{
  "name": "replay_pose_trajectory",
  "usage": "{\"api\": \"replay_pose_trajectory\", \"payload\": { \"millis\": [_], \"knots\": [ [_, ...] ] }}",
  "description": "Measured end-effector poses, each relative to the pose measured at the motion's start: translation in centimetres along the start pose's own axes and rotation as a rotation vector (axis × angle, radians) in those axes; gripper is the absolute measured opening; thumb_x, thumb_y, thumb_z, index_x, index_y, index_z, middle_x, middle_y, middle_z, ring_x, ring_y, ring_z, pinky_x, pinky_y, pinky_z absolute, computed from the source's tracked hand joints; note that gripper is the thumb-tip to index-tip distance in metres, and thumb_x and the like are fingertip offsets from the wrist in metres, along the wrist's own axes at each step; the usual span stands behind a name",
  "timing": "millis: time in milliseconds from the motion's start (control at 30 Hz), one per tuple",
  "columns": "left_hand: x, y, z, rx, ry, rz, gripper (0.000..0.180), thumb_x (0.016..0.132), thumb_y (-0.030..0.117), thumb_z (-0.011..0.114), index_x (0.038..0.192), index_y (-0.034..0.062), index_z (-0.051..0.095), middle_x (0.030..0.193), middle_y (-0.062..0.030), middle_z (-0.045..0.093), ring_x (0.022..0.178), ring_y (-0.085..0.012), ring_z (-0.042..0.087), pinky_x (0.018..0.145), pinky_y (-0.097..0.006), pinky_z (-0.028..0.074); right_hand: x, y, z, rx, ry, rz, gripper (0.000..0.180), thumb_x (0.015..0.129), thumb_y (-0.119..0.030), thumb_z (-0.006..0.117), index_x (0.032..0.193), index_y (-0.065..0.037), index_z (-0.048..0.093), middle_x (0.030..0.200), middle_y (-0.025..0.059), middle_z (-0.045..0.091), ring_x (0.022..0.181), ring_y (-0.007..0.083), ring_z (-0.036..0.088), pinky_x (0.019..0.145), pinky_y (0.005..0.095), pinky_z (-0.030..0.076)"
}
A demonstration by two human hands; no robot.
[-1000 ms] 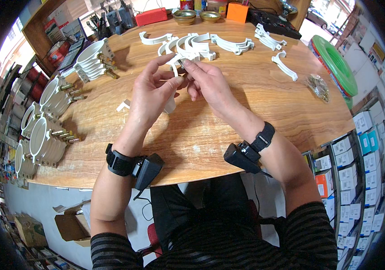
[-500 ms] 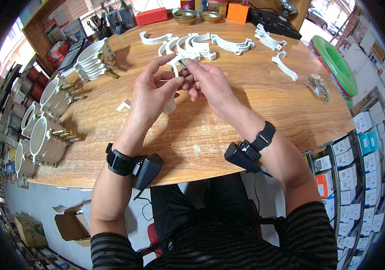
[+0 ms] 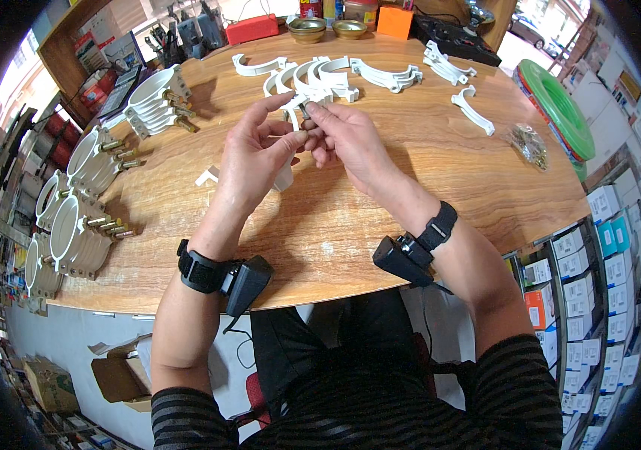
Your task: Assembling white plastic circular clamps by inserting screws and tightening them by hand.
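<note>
Over the middle of the table, my left hand [image 3: 254, 154] is closed on a white plastic pipe clamp [image 3: 284, 178], mostly hidden behind the fingers. My right hand [image 3: 354, 139] meets it there, thumb and fingers pinched round a small dark metal bolt [image 3: 303, 110] at the clamp's end. The fingertips of both hands nearly touch. A white angled end [image 3: 206, 176] shows left of my left wrist; whether it belongs to the held clamp I cannot tell. Just beyond my hands lie several loose white clamp halves [image 3: 314, 76].
Stacks of joined white clamps with brass-coloured bolts [image 3: 80, 234] stand along the left side. More clamp halves [image 3: 473, 112] and a clear bag of small metal hardware [image 3: 529, 146] lie at right. Green coiled hose [image 3: 560, 105] stands beyond the right edge. Brass-coloured bowls [image 3: 308, 30] sit at the back.
The fingers of my right hand have shifted slightly at the bolt. My left hand and the clamp have stayed in place.
</note>
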State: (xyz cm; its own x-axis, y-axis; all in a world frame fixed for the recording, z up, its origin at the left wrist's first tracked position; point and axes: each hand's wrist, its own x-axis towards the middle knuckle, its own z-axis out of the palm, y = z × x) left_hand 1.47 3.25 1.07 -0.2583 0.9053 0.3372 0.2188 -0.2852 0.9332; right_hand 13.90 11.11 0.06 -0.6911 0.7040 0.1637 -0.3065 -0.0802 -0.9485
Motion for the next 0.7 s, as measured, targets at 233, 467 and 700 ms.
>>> {"api": "replay_pose_trajectory", "payload": {
  "millis": [233, 467, 700],
  "knots": [
    [0.01, -0.18, -0.09, 0.005, 0.001, 0.005, 0.044, 0.078, 0.002, 0.060, 0.120, 0.0071, 0.044, 0.079, -0.0063, 0.058, 0.069, -0.0087, 0.057, 0.056, -0.020, 0.045, -0.06, -0.24, -0.03, -0.002, 0.004, 0.011, 0.031, 0.088, -0.030, 0.047, 0.082, -0.001, 0.054, 0.066, 0.0071, 0.056, 0.047, 0.0080, 0.048, 0.042, 0.0197, 0.040],
    [-0.03, -0.02, 0.16, -0.041, 0.012, -0.022, 0.045, 0.078, 0.002, 0.059, 0.120, 0.0066, 0.044, 0.078, -0.0054, 0.057, 0.068, -0.0079, 0.056, 0.057, -0.019, 0.045, -0.05, -0.12, 0.02, -0.017, 0.031, -0.017, 0.026, 0.087, -0.029, 0.049, 0.082, -0.004, 0.054, 0.067, 0.0041, 0.055, 0.047, 0.0068, 0.047, 0.043, 0.0191, 0.039],
    [0.01, -0.08, 0.03, -0.035, 0.000, 0.000, 0.046, 0.078, 0.001, 0.059, 0.120, 0.0062, 0.043, 0.076, -0.0046, 0.056, 0.068, -0.0080, 0.056, 0.056, -0.019, 0.044, -0.23, -0.43, 0.21, -0.073, 0.039, -0.095, 0.023, 0.086, -0.027, 0.051, 0.082, -0.005, 0.053, 0.067, 0.0025, 0.054, 0.048, 0.0059, 0.047, 0.044, 0.0185, 0.038]
  ]
}}
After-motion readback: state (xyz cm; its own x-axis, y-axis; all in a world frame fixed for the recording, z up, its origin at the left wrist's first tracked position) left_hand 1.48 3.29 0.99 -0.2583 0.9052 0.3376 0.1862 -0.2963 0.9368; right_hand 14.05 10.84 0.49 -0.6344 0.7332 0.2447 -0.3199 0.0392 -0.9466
